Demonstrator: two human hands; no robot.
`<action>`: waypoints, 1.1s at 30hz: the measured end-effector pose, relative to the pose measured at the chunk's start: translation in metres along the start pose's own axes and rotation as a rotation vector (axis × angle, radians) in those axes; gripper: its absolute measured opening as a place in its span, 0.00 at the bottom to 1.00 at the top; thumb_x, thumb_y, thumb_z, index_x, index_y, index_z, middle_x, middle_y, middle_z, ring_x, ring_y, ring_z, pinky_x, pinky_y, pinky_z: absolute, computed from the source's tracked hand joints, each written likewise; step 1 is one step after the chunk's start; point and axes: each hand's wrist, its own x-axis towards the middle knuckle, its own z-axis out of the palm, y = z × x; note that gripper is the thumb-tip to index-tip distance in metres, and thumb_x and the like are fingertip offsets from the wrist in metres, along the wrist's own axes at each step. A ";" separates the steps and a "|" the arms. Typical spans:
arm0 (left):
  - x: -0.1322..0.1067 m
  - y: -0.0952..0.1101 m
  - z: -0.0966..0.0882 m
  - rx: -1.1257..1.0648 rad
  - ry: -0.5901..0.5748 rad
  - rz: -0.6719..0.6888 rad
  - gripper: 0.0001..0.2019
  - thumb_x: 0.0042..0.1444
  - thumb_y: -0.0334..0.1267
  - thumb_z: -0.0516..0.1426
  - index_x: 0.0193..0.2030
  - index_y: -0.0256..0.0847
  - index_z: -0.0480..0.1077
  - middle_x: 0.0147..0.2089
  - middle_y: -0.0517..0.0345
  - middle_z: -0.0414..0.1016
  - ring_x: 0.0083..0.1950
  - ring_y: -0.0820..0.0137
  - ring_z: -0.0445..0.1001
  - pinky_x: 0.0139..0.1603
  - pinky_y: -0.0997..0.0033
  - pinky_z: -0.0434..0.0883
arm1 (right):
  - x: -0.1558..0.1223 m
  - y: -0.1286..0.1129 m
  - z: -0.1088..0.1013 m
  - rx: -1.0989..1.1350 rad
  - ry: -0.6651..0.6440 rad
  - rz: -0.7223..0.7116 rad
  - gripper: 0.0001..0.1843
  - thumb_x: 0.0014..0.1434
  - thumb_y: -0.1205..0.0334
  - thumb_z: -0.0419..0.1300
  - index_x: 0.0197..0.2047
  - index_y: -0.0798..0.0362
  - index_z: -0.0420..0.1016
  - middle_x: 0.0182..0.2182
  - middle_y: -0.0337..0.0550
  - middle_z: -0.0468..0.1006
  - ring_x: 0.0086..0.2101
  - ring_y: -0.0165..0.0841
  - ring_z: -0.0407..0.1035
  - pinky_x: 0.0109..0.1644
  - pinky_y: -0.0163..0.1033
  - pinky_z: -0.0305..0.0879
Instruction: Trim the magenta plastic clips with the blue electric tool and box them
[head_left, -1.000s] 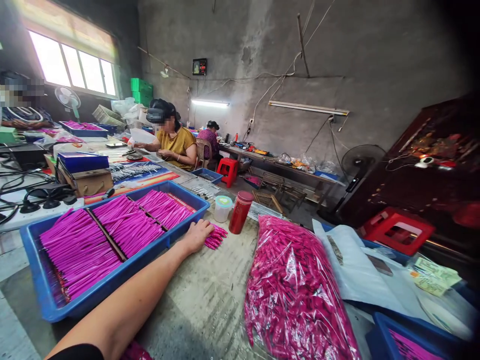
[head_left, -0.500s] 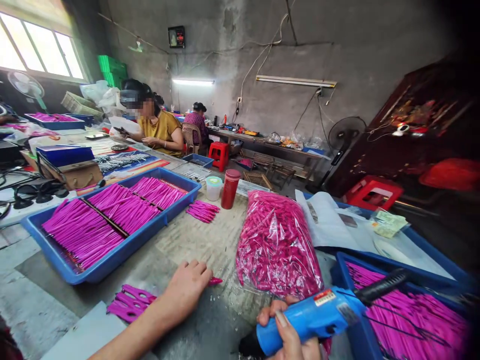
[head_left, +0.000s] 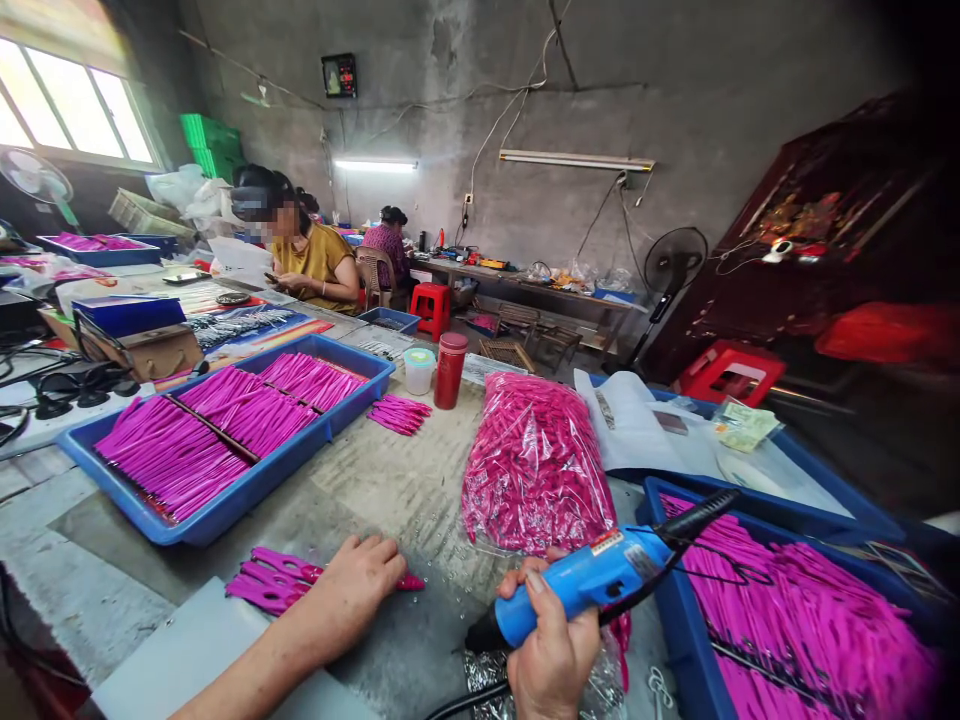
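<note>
Grey table (head_left: pixel 397 480) is carrying everything. My right fingers (head_left: pixel 534 586) are gripping a blue power tool (head_left: pixel 592 578) just in front of the bag of pink pieces (head_left: pixel 536 465); my left fingers (head_left: pixel 375 558) are lying open on flat pink pieces (head_left: pixel 270 585), left of the bag.

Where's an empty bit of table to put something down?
Bare grey tabletop lies between the long blue plastic tray of pink sticks and the clear bag of pink pieces. Crowded: the right, with another full blue tray.
</note>
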 end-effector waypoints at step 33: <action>0.003 0.024 0.014 -0.245 -0.057 -0.275 0.12 0.61 0.33 0.45 0.37 0.36 0.70 0.41 0.51 0.68 0.46 0.66 0.66 0.48 0.67 0.63 | 0.002 0.003 0.000 -0.026 0.035 0.003 0.27 0.40 0.54 0.64 0.40 0.56 0.57 0.24 0.35 0.66 0.18 0.30 0.65 0.23 0.36 0.61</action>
